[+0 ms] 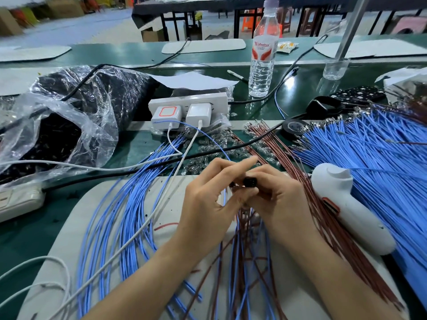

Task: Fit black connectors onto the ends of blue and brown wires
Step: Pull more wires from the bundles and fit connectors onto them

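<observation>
Right grip clenched round black connector; left grip pinching wire beside it; white tool close right.

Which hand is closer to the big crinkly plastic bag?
Left. The plastic bag lies up and to the left of both hands. The left hand is between it and the right hand, which holds a black connector.

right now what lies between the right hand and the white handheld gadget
Brown wires run between the right hand and the white gadget, in the head view.
</observation>
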A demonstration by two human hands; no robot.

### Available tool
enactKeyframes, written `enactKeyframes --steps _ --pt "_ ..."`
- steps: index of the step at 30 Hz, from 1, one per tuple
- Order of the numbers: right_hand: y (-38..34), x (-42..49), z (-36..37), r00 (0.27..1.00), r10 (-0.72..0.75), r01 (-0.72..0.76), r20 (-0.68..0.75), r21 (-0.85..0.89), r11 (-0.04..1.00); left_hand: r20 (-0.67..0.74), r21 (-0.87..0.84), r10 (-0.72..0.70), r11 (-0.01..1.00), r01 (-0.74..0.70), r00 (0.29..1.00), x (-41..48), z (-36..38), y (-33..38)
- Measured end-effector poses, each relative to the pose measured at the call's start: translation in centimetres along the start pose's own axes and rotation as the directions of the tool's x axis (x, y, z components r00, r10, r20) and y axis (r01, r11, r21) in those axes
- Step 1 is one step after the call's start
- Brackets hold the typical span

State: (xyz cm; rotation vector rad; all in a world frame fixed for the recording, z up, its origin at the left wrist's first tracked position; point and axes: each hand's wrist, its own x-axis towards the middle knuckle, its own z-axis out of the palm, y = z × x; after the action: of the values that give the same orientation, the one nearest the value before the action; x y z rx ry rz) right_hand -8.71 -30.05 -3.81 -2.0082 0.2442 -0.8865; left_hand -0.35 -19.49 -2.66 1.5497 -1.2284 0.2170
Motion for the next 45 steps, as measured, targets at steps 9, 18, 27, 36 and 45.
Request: enactKeyframes --steps 9,18,27,36,45 --pt "-0.2 0.1 0.0 0.997 -0.069 0.066 -0.018 -0.163 0.984 0.02 0.004 0.012 1.0 -0.012 1.0 -0.1 -0.2 -0.9" --pt "-0.6 0.1 -0.4 0.998 -0.023 0.017 -0.062 -0.091 0.996 -0.064 -0.21 -0.153 0.968 0.137 0.986 -0.1 0.3 -1.0" --pt "1.0 2.2 -2.0 0.976 0.206 -0.213 -0.068 -0.494 0.843 -0.171 -0.085 -0.163 0.985 0.151 0.972 -0.1 0.0 -1.8" --pt "1.3 6.1 -1.3 0.905 0.424 -0.268 0.013 -0.758 0.595 -0.132 -0.082 -0.125 0.99 0.115 0.983 0.0 0.0 -1.5" --pt "-0.4 4.0 -2.0 0.939 0.279 -0.282 -0.199 0.017 0.959 -0.009 -0.189 -0.207 0.961 0.201 0.978 -0.3 0.3 -1.6"
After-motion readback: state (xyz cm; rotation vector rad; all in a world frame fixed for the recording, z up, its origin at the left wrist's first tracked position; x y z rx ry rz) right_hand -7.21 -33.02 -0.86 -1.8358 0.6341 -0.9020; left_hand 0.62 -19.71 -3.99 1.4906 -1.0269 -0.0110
